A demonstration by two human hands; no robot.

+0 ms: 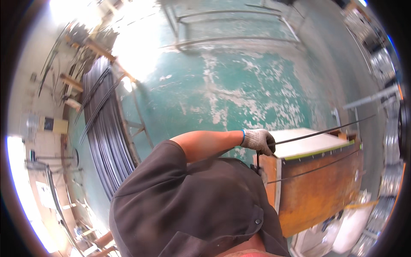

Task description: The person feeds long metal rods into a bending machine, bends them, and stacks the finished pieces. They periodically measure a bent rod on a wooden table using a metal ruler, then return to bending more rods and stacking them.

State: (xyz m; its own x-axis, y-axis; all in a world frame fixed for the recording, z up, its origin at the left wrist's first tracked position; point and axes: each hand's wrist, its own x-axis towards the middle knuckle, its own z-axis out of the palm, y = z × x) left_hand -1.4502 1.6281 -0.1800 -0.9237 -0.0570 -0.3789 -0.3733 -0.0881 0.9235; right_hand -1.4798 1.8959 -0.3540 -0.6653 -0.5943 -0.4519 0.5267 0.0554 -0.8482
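My left arm reaches across to the right, and my left hand (pixel 260 141), in a pale knitted glove with a blue cuff, is closed around a thin black rod (pixel 321 133). The rod runs off to the far right above the white top (pixel 299 141) of a box-like bench. Just below the glove stands a short dark upright piece (pixel 257 160); whether it belongs to the rod I cannot tell. A second thin dark line (pixel 317 168) crosses the bench's rust-brown side (pixel 321 188). My right hand is not visible; my dark shirt fills the lower middle.
Long dark bars (pixel 105 137) lie bundled on a rack at the left. A metal frame (pixel 235 40) stands on the worn green floor (pixel 205 98) ahead. Clear-wrapped stacks (pixel 390 145) line the right edge, and a white bag-like shape (pixel 351 229) sits beside the bench.
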